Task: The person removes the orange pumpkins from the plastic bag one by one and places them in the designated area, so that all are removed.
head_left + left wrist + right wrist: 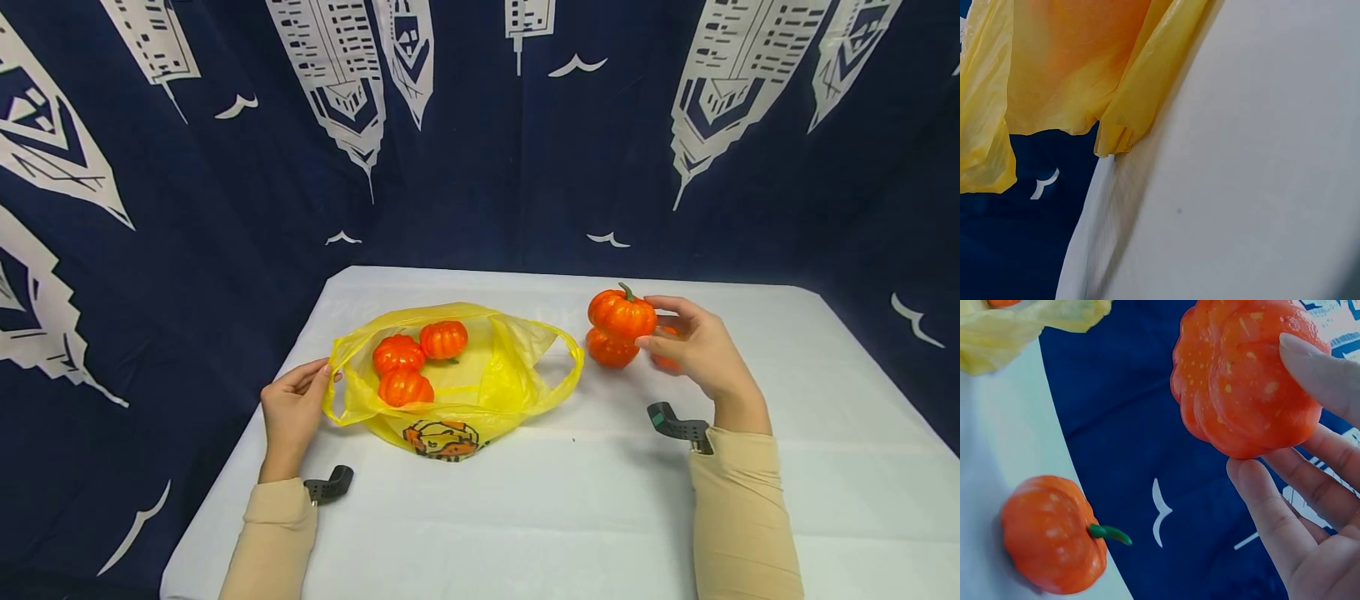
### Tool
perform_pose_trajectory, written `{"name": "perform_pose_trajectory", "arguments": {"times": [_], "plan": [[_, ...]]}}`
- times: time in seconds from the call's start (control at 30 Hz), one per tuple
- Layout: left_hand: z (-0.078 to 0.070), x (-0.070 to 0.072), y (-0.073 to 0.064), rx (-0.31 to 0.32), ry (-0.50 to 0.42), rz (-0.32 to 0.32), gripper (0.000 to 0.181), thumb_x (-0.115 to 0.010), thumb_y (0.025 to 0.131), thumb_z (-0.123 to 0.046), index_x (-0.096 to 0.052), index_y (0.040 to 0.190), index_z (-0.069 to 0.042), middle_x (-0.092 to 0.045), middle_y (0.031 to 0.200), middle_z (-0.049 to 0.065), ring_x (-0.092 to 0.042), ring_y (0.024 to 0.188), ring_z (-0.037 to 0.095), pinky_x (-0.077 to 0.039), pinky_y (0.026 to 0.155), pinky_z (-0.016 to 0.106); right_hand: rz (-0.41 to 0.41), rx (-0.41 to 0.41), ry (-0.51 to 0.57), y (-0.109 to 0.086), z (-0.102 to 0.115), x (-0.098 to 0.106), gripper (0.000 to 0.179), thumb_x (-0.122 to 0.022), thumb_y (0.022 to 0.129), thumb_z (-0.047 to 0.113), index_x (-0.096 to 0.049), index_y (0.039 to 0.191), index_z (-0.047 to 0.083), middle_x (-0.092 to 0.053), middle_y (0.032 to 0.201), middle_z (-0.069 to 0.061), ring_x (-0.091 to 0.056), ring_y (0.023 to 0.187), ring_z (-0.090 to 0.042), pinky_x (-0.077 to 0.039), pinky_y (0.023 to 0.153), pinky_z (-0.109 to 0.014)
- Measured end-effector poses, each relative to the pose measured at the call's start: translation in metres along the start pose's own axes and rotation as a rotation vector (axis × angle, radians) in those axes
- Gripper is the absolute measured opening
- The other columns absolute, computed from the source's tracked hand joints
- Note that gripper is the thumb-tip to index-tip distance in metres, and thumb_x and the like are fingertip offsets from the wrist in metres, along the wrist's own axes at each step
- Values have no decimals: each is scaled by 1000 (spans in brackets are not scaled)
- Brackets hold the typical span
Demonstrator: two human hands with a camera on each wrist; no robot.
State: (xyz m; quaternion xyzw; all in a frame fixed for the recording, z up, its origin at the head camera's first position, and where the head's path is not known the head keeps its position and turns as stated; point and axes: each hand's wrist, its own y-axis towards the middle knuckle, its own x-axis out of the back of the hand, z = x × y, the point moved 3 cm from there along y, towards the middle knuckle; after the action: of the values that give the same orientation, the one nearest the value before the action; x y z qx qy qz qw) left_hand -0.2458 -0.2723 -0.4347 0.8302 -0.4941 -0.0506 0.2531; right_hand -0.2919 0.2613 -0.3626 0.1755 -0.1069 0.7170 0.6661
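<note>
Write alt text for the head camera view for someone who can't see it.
A person's right hand holds an orange pumpkin near two others on a white table, while the left hand grips the edge of an open yellow bag containing three pumpkins. Behind is navy cloth printed with upside-down white buildings.

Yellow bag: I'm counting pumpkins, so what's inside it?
Three orange pumpkins sit inside the bag, toward its left side. Its near side hides the underside of the front pumpkin and anything low behind it.
</note>
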Motion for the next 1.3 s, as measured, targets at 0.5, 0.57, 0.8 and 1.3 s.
{"name": "perform_pose_trajectory", "arguments": {"times": [0.5, 0.57, 0.8, 1.3], "plan": [[-3, 0, -2, 35, -5, -8, 18, -72, 91, -5, -75, 105, 5, -77, 90, 18, -73, 72, -2, -57, 66, 11, -136, -83, -170, -7, -18, 28, 75, -74, 92, 32, -37, 155, 17, -37, 158, -19, -54, 129, -30, -46, 108, -45], [-4, 1, -2, 36, -2, -6, 18, -72, 91, -5, -75, 106, 6, -76, 91, 21, -72, 72, -2, -56, 66, 10, -150, -93, -171, -8, -23, 33, 74, -74, 92, 31, -37, 155, 16, -35, 159, -18, -51, 133, -32, -48, 107, -39], [-4, 0, -1, 43, -9, -4, 19, -73, 91, -6, -75, 107, 5, -75, 94, 26, -72, 71, -3, -57, 65, 10, -204, -134, -156, -9, -34, 42, 76, -72, 93, 29, -33, 157, 17, -29, 163, -16, -44, 137, -36, -44, 109, -49], [-5, 0, -1, 34, -3, -2, 19, -72, 91, -5, -74, 107, 7, -74, 94, 26, -71, 71, -6, -56, 65, 9, -471, -279, -109, -14, -59, 64, 75, -73, 92, 26, -34, 157, 27, -24, 167, -4, -42, 144, -33, -42, 111, -38]]}}
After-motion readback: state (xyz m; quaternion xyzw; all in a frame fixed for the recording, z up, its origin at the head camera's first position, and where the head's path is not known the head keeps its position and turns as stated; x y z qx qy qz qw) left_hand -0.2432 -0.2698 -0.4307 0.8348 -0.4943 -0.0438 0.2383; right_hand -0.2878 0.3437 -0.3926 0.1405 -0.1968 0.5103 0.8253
